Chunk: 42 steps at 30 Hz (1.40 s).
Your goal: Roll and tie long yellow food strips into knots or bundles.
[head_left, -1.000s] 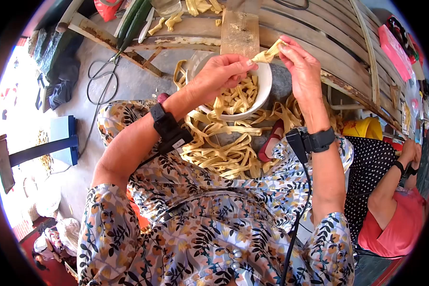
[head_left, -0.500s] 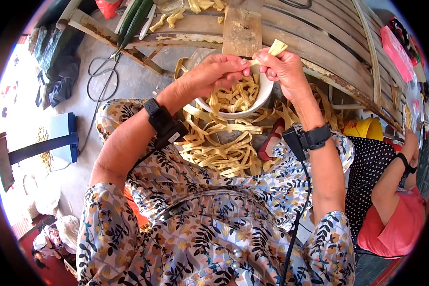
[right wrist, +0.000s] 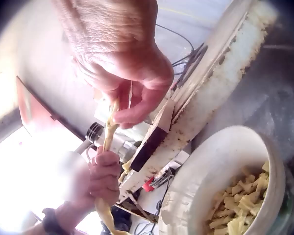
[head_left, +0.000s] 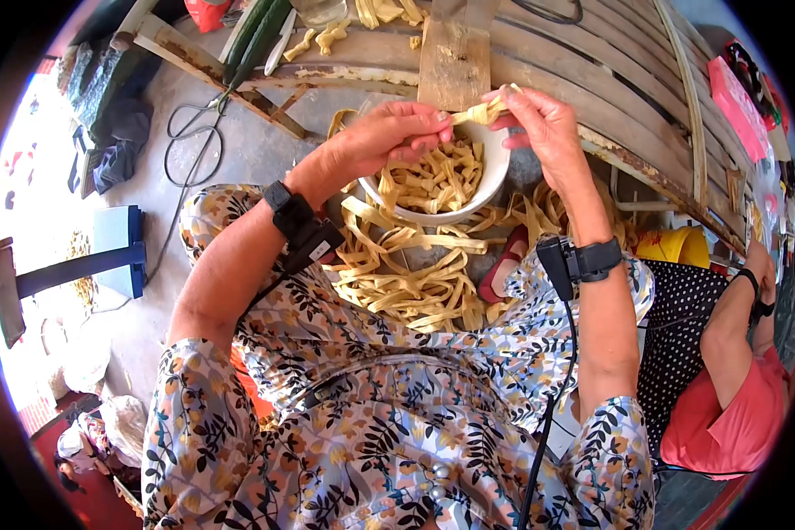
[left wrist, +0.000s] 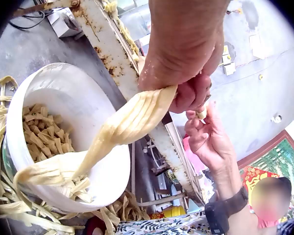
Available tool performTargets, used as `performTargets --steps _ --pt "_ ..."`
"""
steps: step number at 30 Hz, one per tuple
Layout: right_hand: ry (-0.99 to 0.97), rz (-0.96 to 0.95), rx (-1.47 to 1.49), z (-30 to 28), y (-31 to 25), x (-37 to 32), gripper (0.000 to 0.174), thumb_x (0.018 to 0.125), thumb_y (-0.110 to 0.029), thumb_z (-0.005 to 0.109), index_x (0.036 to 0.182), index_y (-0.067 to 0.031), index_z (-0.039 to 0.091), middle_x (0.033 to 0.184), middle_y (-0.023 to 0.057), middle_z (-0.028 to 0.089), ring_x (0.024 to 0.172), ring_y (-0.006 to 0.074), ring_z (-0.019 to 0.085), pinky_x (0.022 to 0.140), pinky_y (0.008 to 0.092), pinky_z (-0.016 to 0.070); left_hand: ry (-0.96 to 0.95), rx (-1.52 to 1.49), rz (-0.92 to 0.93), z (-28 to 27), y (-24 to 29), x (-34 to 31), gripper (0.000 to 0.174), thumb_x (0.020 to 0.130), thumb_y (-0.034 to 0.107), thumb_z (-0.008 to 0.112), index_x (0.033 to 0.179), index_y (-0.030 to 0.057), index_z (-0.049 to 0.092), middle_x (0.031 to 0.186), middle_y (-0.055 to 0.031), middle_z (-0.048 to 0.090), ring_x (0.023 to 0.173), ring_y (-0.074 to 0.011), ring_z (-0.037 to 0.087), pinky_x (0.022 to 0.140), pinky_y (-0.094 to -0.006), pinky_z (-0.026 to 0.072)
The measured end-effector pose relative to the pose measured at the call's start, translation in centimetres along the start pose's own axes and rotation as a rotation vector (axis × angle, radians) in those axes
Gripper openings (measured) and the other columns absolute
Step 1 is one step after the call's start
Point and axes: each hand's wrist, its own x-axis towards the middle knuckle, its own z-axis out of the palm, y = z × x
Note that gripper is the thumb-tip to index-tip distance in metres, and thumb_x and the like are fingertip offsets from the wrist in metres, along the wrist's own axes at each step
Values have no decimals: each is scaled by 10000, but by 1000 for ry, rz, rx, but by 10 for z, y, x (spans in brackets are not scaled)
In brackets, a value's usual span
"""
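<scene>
A long, pale yellow, ribbed strip point(head_left: 479, 114) stretches between both hands above a white bucket point(head_left: 501, 163), with a folded, knot-like bulge near the right fingers. My left hand point(head_left: 384, 139) grips it between thumb and curled fingers; in the left wrist view its tail point(left wrist: 132, 120) droops over the bucket's rim. My right hand point(head_left: 548, 132) pinches the short end by thumb and fingertips, as the right wrist view shows at the strip point(right wrist: 109, 133). Inside the bucket lie many short knotted pieces point(head_left: 433, 181).
Loose strips point(head_left: 415, 274) heap on the floor below the bucket. Beyond stands a slatted bench point(head_left: 583, 53) with a rusty edge, bearing a wooden board point(head_left: 455, 62), cucumbers point(head_left: 258, 40) and a few yellow pieces point(head_left: 331, 35). Another person point(head_left: 724, 389) sits at the right.
The right hand has turned and shifted on the strip, and its fingers have spread more. The free end that stuck out above it shows less, and a folded bulge shows between the hands.
</scene>
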Motion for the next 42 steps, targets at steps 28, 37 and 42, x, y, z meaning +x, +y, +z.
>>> performTargets --steps 28,37,42 --pt "182 -46 592 3 -8 92 130 792 -133 629 794 -8 596 663 30 554 502 48 444 448 161 380 567 775 502 -39 73 66 182 830 188 565 775 21 610 584 46 480 508 -24 382 460 -179 314" --pt "174 -23 -19 0 -12 57 182 801 -183 618 801 -1 621 642 46 582 528 62 491 451 195 395 462 587 441 -30 64 40 112 840 145 555 840 33 564 613 31 509 510 -27 410 455 -177 340" --pt "-46 -313 -405 -8 -25 12 147 802 -159 619 881 -36 637 685 32 596 634 76 558 526 187 435 302 611 464 -11 41 22 95 837 108 572 891 46 523 625 14 536 535 -30 469 466 -172 378"
